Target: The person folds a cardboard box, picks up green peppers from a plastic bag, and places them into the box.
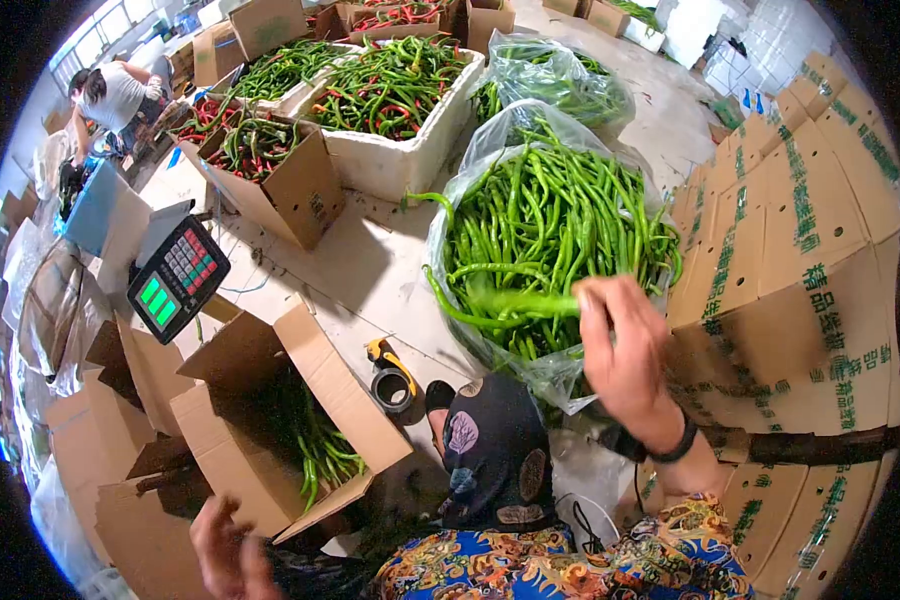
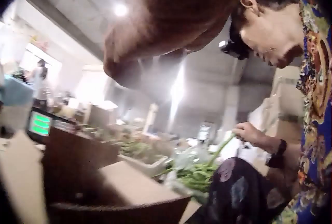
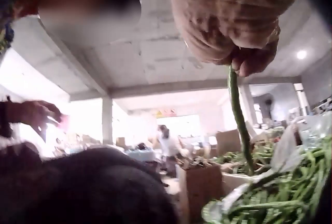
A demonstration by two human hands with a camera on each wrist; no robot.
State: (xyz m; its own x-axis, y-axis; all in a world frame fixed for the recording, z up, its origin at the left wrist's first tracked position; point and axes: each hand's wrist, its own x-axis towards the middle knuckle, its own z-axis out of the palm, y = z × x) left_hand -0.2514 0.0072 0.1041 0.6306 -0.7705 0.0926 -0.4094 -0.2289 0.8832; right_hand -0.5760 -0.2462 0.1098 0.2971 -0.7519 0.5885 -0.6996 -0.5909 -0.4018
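My right hand (image 1: 625, 350) pinches a long green chili pepper (image 1: 530, 303) at one end, over a large clear plastic bag (image 1: 560, 378) full of green chili peppers (image 1: 560, 215). In the right wrist view the held pepper (image 3: 239, 115) hangs down from between thumb and fingers. My left hand (image 1: 225, 550) is by the near edge of an open cardboard box (image 1: 225, 430), its fingers loosely bent with nothing between them. Several green peppers (image 1: 325, 455) lie inside that box. From the left wrist, the left hand (image 2: 166, 27) shows dark above the box flaps.
A scale display (image 1: 178, 272) stands at the left. Stacked printed cartons (image 1: 780, 270) line the right side. Behind are a white foam box (image 1: 390, 165) of mixed peppers and a carton (image 1: 290, 200). A yellow-and-black tool (image 1: 392, 375) lies on the floor. Another person (image 1: 115, 95) bends at far left.
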